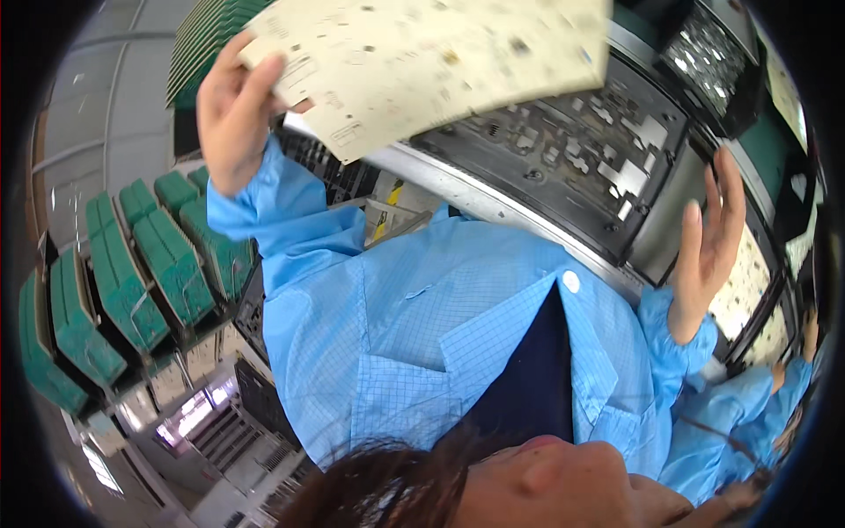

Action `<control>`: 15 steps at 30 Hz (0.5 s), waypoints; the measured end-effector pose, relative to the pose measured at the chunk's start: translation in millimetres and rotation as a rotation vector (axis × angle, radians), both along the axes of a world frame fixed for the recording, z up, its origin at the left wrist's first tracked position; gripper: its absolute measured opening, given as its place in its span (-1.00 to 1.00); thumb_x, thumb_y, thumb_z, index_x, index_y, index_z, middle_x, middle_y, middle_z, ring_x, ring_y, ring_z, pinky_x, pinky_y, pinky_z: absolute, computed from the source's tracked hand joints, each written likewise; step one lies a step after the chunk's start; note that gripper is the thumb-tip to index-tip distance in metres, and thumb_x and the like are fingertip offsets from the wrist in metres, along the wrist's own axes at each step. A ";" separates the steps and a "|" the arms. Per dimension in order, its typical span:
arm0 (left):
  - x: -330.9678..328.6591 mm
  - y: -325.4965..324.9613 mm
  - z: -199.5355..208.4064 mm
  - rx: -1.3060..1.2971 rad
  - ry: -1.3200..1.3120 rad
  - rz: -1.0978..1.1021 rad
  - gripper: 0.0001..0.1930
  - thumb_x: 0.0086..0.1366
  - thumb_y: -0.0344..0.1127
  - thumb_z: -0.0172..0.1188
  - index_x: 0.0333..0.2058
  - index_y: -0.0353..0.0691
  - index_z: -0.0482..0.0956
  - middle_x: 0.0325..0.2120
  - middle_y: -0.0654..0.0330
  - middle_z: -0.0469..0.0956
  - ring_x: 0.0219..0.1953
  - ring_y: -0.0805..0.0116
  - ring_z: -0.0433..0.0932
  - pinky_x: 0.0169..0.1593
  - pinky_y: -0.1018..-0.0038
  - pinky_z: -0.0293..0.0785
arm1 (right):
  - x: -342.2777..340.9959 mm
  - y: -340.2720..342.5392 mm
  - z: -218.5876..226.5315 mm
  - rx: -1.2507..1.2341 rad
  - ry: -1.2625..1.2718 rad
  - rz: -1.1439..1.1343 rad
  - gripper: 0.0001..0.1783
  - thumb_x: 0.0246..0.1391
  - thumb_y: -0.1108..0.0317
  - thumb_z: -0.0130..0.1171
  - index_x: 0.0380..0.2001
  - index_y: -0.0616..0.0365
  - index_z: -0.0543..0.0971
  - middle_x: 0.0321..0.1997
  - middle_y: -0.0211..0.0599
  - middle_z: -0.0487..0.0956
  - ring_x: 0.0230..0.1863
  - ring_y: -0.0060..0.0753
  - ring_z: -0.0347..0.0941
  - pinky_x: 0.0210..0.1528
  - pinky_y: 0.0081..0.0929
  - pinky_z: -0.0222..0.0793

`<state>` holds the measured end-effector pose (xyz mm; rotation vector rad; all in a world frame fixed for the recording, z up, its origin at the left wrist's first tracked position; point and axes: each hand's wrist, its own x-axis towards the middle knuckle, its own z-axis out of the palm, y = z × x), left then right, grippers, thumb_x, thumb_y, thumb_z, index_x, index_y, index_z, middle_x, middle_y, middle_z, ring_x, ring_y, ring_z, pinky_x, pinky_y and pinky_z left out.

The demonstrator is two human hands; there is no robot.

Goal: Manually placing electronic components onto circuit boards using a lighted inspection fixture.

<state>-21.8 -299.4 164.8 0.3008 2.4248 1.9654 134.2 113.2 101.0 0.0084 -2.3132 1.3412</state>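
Observation:
A large cream printed circuit board [431, 70] with small dark spots and printed marks is raised at the top of the view. My left hand [231, 123] pinches its left corner between thumb and fingers. Below and behind the board lies a black fixture plate [563, 150] with metallic cut-out areas, partly hidden by the board. To the right of this plate, my right hand [715, 238] is lifted with its fingers spread, and nothing is in it. Both my arms wear light blue sleeves.
A silver rail [493, 189] runs along the plate's near edge. Green boards stand in rows in racks [141, 273] at left. A dark bin of shiny small pieces [704, 53] sits at upper right. Another person's blue sleeve [722, 414] shows at lower right.

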 end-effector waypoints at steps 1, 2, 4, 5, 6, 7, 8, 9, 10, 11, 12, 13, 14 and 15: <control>-22.1 4.5 -14.0 0.038 -0.115 -0.151 -0.56 0.32 -0.31 0.20 0.10 -0.40 0.41 -0.03 -0.05 0.53 -0.04 0.14 0.57 -0.12 0.26 0.64 | -8.5 3.3 -1.3 0.026 0.023 0.005 -0.42 0.21 0.49 0.01 0.30 0.31 0.23 0.38 -0.03 0.24 0.41 -0.14 0.14 0.43 -0.18 0.02; -37.0 18.6 -27.2 0.041 -0.104 -0.209 -0.52 0.37 -0.39 0.10 0.17 -0.53 0.26 -0.11 -0.01 0.53 -0.22 0.33 0.61 -0.25 0.44 0.66 | -18.9 7.5 -1.2 0.016 0.012 0.018 -0.38 0.20 0.47 0.04 0.32 0.28 0.20 0.40 -0.02 0.21 0.41 -0.16 0.13 0.42 -0.20 0.05; -86.2 33.9 -62.2 0.063 -0.212 -0.493 -0.52 0.37 -0.32 0.12 0.20 -0.39 0.29 -0.05 -0.02 0.51 -0.12 0.26 0.59 -0.19 0.37 0.61 | -31.1 16.0 0.1 -0.083 -0.040 0.025 -0.31 0.19 0.48 0.07 0.37 0.21 0.13 0.35 0.01 0.27 0.34 -0.22 0.23 0.35 -0.27 0.15; -98.4 44.8 -73.1 0.057 -0.284 -0.542 -0.52 0.37 -0.29 0.14 0.21 -0.27 0.33 0.00 -0.05 0.50 -0.02 0.19 0.55 -0.09 0.28 0.58 | -36.6 21.0 -2.9 -0.188 -0.072 0.036 -0.29 0.20 0.50 0.07 0.38 0.18 0.10 0.29 0.04 0.37 0.27 -0.25 0.33 0.30 -0.31 0.23; -83.4 87.9 -62.6 0.290 -0.347 -0.555 -0.66 0.32 -0.46 0.13 0.06 -0.35 0.42 -0.26 0.09 0.62 -0.30 0.34 0.65 -0.30 0.48 0.64 | -43.0 30.4 -12.2 -0.182 -0.077 0.015 -0.29 0.20 0.50 0.07 0.38 0.18 0.10 0.29 0.04 0.37 0.27 -0.25 0.33 0.30 -0.31 0.23; -88.8 99.3 -73.8 0.294 -0.355 -0.570 -0.66 0.32 -0.46 0.13 0.06 -0.35 0.42 -0.26 0.09 0.62 -0.30 0.34 0.65 -0.30 0.48 0.64 | -46.3 43.7 -25.3 -0.230 -0.147 0.019 -0.28 0.22 0.50 0.07 0.40 0.14 0.07 0.18 0.04 0.45 0.19 -0.28 0.41 0.22 -0.37 0.30; -98.6 104.9 -85.9 0.255 -0.380 -0.555 -0.62 0.33 -0.47 0.12 0.11 -0.33 0.36 -0.25 0.14 0.60 -0.31 0.43 0.64 -0.34 0.53 0.65 | -48.1 50.8 -34.5 -0.282 -0.210 0.035 -0.27 0.23 0.50 0.06 0.41 0.09 0.05 0.08 0.05 0.54 0.11 -0.31 0.49 0.15 -0.43 0.38; -102.7 111.5 -91.3 0.216 -0.406 -0.539 -0.58 0.34 -0.48 0.10 0.16 -0.31 0.30 -0.23 0.19 0.59 -0.32 0.52 0.62 -0.38 0.58 0.66 | -47.8 51.2 -40.4 -0.285 -0.213 0.032 -0.27 0.23 0.50 0.06 0.41 0.09 0.05 0.08 0.05 0.54 0.11 -0.31 0.49 0.15 -0.43 0.38; -105.0 114.0 -94.7 0.132 -0.362 -0.585 -0.58 0.33 -0.50 0.10 0.16 -0.29 0.31 -0.23 0.19 0.59 -0.35 0.52 0.62 -0.39 0.58 0.66 | -48.0 50.2 -46.2 -0.330 -0.191 0.037 -0.27 0.22 0.52 0.08 0.40 0.10 0.06 -0.01 0.01 0.59 0.03 -0.35 0.53 0.08 -0.49 0.41; -95.1 128.7 -87.6 -0.004 -0.385 -0.479 -0.55 0.33 -0.50 0.09 0.18 -0.21 0.28 -0.22 0.21 0.59 -0.37 0.54 0.62 -0.40 0.63 0.64 | -48.3 48.5 -54.5 -0.378 -0.168 0.042 -0.26 0.21 0.55 0.09 0.40 0.11 0.07 -0.10 -0.02 0.64 -0.05 -0.38 0.57 0.01 -0.56 0.44; -93.1 132.5 -90.8 0.014 -0.394 -0.490 -0.53 0.33 -0.50 0.09 0.19 -0.16 0.27 -0.22 0.23 0.59 -0.37 0.54 0.61 -0.41 0.63 0.63 | -48.0 49.2 -62.4 -0.388 -0.166 0.056 -0.26 0.21 0.55 0.09 0.40 0.11 0.07 -0.10 -0.02 0.64 -0.05 -0.38 0.57 0.01 -0.56 0.44; -93.1 133.2 -97.1 0.031 -0.403 -0.500 -0.52 0.33 -0.50 0.09 0.20 -0.11 0.25 -0.23 0.25 0.59 -0.36 0.55 0.61 -0.42 0.63 0.62 | -45.3 52.1 -71.2 -0.375 -0.243 0.034 -0.26 0.20 0.56 0.10 0.40 0.11 0.07 -0.08 0.00 0.63 -0.03 -0.39 0.56 0.02 -0.55 0.44; -96.6 134.3 -109.3 -0.026 -0.384 -0.517 -0.53 0.33 -0.50 0.08 0.19 -0.06 0.25 -0.24 0.28 0.58 -0.35 0.56 0.60 -0.42 0.62 0.61 | -42.0 54.0 -77.4 -0.355 -0.322 0.008 -0.25 0.19 0.58 0.10 0.40 0.12 0.07 -0.05 0.02 0.62 -0.02 -0.39 0.55 0.03 -0.54 0.43; -90.8 138.7 -109.6 -0.057 -0.409 -0.469 -0.55 0.33 -0.52 0.06 0.16 -0.09 0.27 -0.25 0.29 0.58 -0.32 0.58 0.59 -0.44 0.62 0.59 | -41.1 51.9 -82.5 -0.396 -0.311 0.002 -0.24 0.19 0.59 0.10 0.40 0.13 0.06 -0.05 0.03 0.61 -0.02 -0.40 0.55 0.04 -0.55 0.43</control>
